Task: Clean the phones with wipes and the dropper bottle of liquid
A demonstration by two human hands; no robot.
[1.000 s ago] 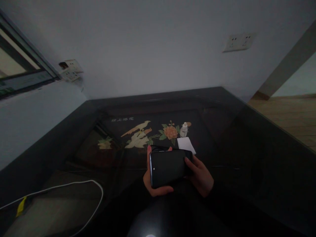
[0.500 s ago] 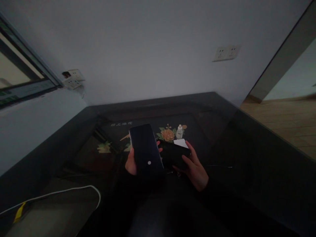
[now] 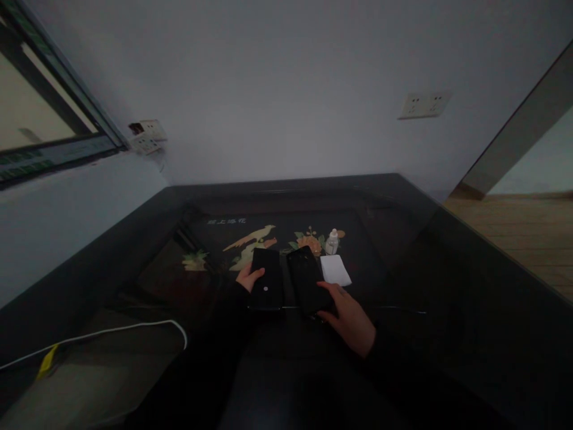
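Note:
My left hand [image 3: 249, 278] grips a black phone [image 3: 269, 269] by its left side, thumb on the face, where a small white round spot shows. Beside it, my right hand [image 3: 351, 319] holds a black phone case [image 3: 305, 278] by its lower right corner, thumb and fingers on opposite sides of the edge. Dark marks like camera openings show near the case's upper end, and a small metallic bit hangs by its lower end. Both things are low over the dark table; whether they touch it I cannot tell. A white card or pad [image 3: 335, 270] lies right of the case.
Just beyond the white pad stands a small clear bottle with a white cap [image 3: 332, 242]. The glossy black table [image 3: 394, 239] bears flower and bird pictures and meets a wall with sockets [image 3: 424, 105]. A white cable [image 3: 129, 326] runs at lower left.
The phone in my left hand has been lowered and tipped flatter, uncovering the bird picture. My right hand has turned the case lengthwise and drawn it off the white pad, which now shows fully.

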